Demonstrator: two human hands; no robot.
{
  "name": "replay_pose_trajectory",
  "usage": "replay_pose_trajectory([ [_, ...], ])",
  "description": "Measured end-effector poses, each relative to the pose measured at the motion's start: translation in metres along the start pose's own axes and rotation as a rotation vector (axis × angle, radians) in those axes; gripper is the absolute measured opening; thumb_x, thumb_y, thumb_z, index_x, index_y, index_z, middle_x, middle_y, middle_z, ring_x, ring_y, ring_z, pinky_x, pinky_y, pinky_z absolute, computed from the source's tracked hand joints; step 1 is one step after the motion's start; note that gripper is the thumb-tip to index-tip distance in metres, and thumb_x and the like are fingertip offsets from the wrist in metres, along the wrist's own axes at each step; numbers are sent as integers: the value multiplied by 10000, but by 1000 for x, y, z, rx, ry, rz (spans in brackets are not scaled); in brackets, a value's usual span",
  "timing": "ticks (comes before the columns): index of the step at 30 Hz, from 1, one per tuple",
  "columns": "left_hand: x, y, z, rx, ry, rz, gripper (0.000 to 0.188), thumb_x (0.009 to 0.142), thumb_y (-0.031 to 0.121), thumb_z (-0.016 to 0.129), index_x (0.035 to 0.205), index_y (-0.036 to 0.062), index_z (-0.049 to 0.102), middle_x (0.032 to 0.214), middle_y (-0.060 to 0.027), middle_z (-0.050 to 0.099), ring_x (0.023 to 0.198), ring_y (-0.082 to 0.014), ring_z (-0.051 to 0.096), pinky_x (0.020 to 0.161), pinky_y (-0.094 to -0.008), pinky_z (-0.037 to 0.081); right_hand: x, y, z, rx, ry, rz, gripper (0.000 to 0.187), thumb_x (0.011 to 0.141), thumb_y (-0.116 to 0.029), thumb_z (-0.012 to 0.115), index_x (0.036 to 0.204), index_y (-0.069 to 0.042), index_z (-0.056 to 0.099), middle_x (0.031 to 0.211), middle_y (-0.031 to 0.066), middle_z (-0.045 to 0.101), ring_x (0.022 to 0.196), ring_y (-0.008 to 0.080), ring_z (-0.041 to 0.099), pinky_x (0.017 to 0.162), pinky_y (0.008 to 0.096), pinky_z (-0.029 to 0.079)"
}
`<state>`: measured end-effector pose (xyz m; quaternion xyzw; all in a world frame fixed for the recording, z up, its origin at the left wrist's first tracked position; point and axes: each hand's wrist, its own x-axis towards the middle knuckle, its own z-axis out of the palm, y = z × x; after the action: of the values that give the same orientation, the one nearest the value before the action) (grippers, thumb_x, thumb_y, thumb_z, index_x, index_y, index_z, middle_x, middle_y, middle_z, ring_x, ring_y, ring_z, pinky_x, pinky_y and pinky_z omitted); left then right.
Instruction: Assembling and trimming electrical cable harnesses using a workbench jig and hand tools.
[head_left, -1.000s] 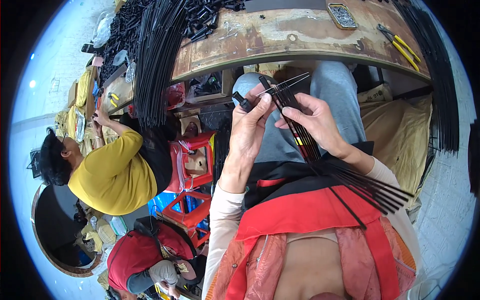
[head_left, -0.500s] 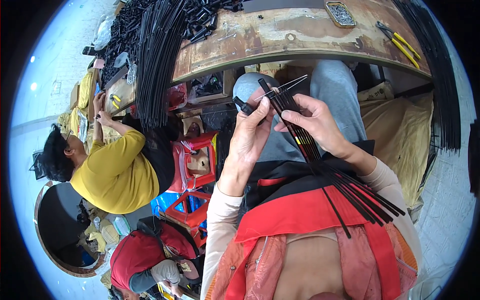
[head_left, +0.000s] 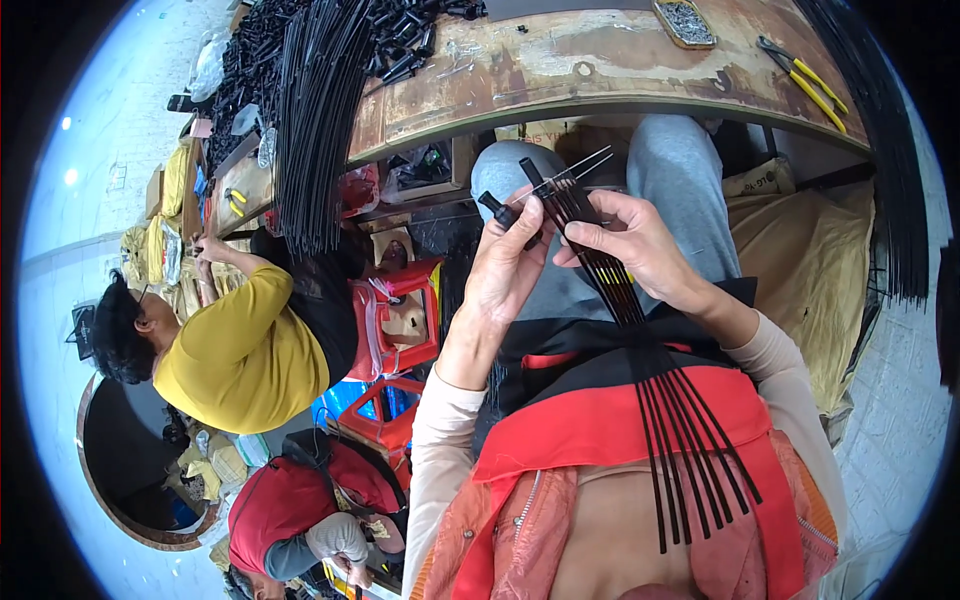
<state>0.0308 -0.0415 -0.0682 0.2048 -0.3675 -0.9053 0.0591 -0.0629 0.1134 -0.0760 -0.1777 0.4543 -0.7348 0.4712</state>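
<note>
My left hand [head_left: 500,270] is closed, thumb and fingers pinching a short black stepped tube fitting [head_left: 502,210] above my lap. Its fingertips also meet a pair of thin pale wires [head_left: 596,160] that cross the upper ends of the rods. A bundle of slim black rods [head_left: 612,285], with small yellow marks midway, is gripped by my right hand [head_left: 645,250], thumb on top. Below that hand the rods fan out over my red and black apron [head_left: 570,420]. Whether the wires pass through the rod ends is too small to tell.
Ahead stands a worn wooden table [head_left: 560,85] with yellow-handled pliers [head_left: 805,85], a tray of small metal parts [head_left: 685,22] and piled black fittings [head_left: 405,45]. Long black rods [head_left: 315,130] hang over its edge. A person in yellow [head_left: 240,345] works at left, near red stools [head_left: 385,415].
The rods' lower ends have swung from the lower right toward the middle and spread more evenly. Both hands keep their hold. The person in yellow has shifted slightly.
</note>
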Motion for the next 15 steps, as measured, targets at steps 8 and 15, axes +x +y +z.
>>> replay_pose_trajectory([
  [8,-1,-1,-8,-59,-100,-34,260,931,184,650,1161,69,616,1080,-27,665,991,-121,571,958,-308,418,-4,-2,3,4,33,-27,280,953,-150,608,1158,40,586,1004,92,640,849,200,691,766,280,572],
  [15,-6,-1,-12,-10,-47,17,212,931,153,645,1128,74,638,1116,-54,669,1029,-145,597,972,-326,415,-1,-3,-3,98,-59,86,250,955,-160,605,1120,28,602,1004,90,649,852,220,694,786,324,576],
])
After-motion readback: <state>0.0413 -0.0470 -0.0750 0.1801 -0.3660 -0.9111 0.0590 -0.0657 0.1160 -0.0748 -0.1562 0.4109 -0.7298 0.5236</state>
